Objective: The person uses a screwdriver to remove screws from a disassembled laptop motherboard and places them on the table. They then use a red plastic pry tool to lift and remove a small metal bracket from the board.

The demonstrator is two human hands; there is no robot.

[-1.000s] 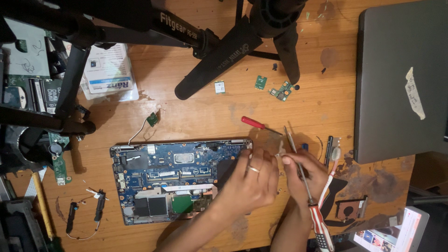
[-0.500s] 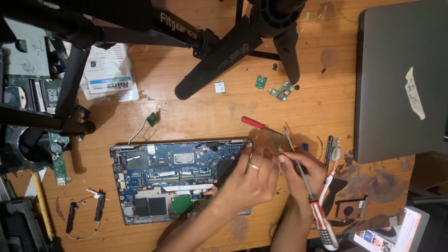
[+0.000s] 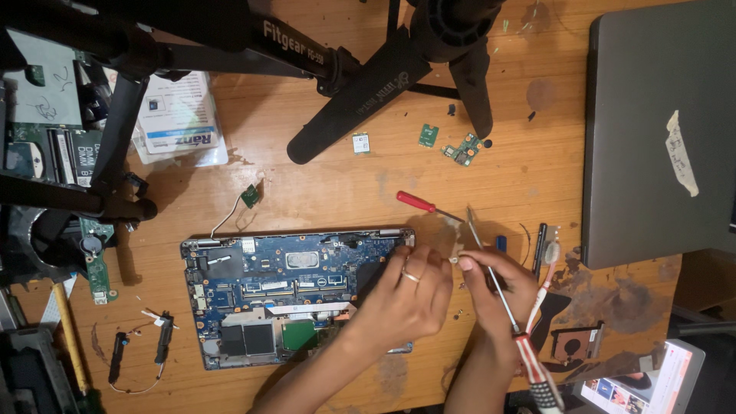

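An opened laptop base [image 3: 291,295] with a blue circuit board lies on the wooden table. My left hand [image 3: 406,299], with a ring on one finger, rests over the base's right end. Its fingertips pinch a small pale part [image 3: 455,258]. My right hand [image 3: 498,295] meets it there, touching the same part while gripping a long screwdriver [image 3: 537,376] with a red-and-white striped handle. The screwdriver's shaft points up and to the left. A red-handled screwdriver [image 3: 415,202] lies just beyond the hands.
A black tripod [image 3: 360,69] stands over the table's far side. A closed grey laptop [image 3: 659,130] lies at the right. Small green boards [image 3: 460,147], a fan [image 3: 573,343], loose speakers [image 3: 138,349], papers [image 3: 180,115] and other circuit boards [image 3: 46,146] lie around.
My hands have drawn closer together at the base's right corner. The pale part they held up between them now sits lower and mostly hidden in the fingertips.
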